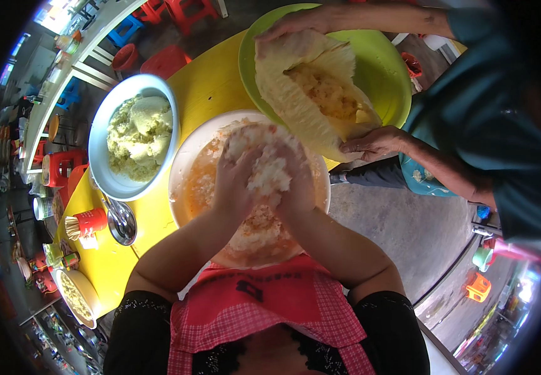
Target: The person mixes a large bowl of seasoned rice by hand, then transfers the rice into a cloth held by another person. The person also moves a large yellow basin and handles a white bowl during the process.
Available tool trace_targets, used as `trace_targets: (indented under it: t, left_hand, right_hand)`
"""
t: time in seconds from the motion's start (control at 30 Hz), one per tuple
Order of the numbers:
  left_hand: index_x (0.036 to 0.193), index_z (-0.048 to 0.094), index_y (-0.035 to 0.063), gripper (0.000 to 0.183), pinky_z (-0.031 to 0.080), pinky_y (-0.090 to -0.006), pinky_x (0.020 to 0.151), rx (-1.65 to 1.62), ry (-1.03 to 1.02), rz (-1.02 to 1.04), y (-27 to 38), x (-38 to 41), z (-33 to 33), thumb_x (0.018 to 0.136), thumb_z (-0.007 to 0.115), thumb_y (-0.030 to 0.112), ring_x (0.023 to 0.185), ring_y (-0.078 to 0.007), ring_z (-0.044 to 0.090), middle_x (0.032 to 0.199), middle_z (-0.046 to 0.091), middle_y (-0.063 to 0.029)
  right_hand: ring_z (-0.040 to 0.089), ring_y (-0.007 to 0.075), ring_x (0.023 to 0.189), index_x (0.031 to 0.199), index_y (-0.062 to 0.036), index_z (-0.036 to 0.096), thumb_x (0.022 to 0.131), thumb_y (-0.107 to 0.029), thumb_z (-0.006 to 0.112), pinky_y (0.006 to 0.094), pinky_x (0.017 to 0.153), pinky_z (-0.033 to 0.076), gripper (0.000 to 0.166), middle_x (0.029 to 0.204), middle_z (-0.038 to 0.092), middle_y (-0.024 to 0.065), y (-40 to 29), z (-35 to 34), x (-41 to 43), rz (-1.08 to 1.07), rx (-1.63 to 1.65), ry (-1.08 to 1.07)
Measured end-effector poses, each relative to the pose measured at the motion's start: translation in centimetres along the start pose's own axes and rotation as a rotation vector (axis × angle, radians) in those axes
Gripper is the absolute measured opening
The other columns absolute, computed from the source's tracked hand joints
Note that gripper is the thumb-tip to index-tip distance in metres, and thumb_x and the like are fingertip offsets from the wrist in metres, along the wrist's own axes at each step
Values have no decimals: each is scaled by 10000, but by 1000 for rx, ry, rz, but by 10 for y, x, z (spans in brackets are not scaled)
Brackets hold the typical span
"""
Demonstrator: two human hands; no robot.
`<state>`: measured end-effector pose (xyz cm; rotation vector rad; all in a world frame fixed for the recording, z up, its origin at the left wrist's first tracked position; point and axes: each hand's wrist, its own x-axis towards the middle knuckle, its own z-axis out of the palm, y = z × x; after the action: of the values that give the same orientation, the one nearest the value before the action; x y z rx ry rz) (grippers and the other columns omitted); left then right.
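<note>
A large white basin (175,185) with a wet, orange-tinted rice-like mixture (200,180) stands right in front of me. Over its middle, my left hand (237,176) and my right hand (296,173) are cupped side by side around a clump of the pale mixture (268,173). Some of it clings to my fingers, whose tips are blurred. At the upper right, another person's two hands hold a large folded pale sheet (282,93), perhaps a leaf sheath or dough, with an orange-yellow filling (329,93) in its opening, over a green basin (383,65).
On the yellow table (205,65), a light-blue basin (93,140) of pale green crumbly food stands left. Nearer me are a red holder (93,221) of chopsticks, a metal dish (125,229) with spoons and another basin (93,300). The other person (477,131) stands close on the right.
</note>
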<state>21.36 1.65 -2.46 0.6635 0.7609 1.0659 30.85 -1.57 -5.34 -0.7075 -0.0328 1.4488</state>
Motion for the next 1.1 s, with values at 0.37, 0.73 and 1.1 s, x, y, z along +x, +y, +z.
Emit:
trace_targets:
  t: [0.37,0.73,1.1]
  left_hand:
    - [1175,535,53,317,473,-371,898,0,-172,-341,5,141,83,903,539,215,1090,-213,541,1156,564,-91]
    - [1340,455,73,468,329,-338,1043,751,-208,-183,12,-14,-63,908,561,220,1260,-229,413,1343,478,-88]
    - [1327,345,-50,633,485,-345,868,145,326,-483,-71,-99,-124,832,669,175,1074,-254,548,1211,532,-160]
  right_hand:
    - [504,240,1139,1304,-67,451,936,-236,478,390,972,422,406,1278,500,102,-128,25,98,-226,-290,118]
    - [358,202,1274,1400,-55,319,955,-284,502,406,1069,260,533,1443,357,89,-33,-49,-22,-116,-557,-139]
    - [506,249,1137,1299,-68,431,952,-288,471,416,934,449,413,1260,502,107,52,-105,-31,505,-259,126]
